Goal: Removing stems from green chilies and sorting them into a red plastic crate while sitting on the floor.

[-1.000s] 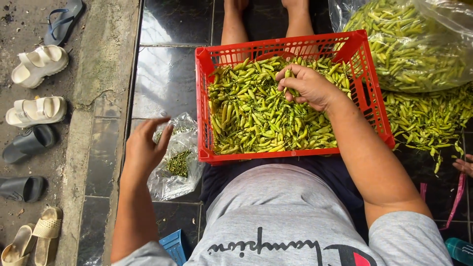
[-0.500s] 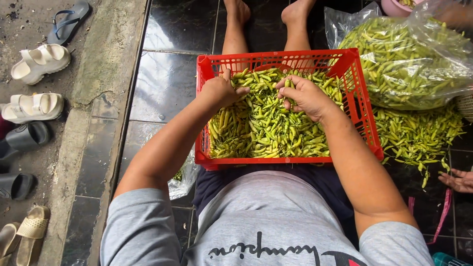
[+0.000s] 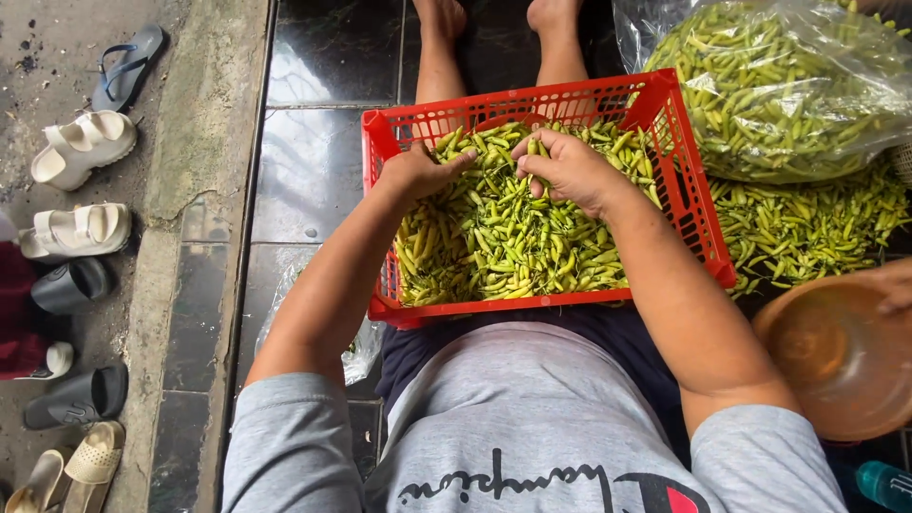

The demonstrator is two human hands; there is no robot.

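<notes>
A red plastic crate [image 3: 698, 204] rests on my lap, full of small green chili peppers [image 3: 513, 237]. My left hand [image 3: 423, 171] lies in the crate's upper left part, its fingers pinched on a chili. Close beside it, my right hand [image 3: 570, 169] is curled around a few chilies at the top of the pile. My bare feet show beyond the crate on the dark tiled floor.
A clear plastic bag of chilies [image 3: 788, 85] stands at the right, with loose chilies [image 3: 817, 223] spread below it. Another person's hand holds an orange bowl [image 3: 841, 356] at lower right. A small plastic bag [image 3: 356, 347] lies left of my lap. Sandals and slippers [image 3: 81, 228] line the concrete at left.
My left hand came from the plastic bag at my left side into the crate and now picks at chilies next to my right hand. An orange bowl has come into view at right.
</notes>
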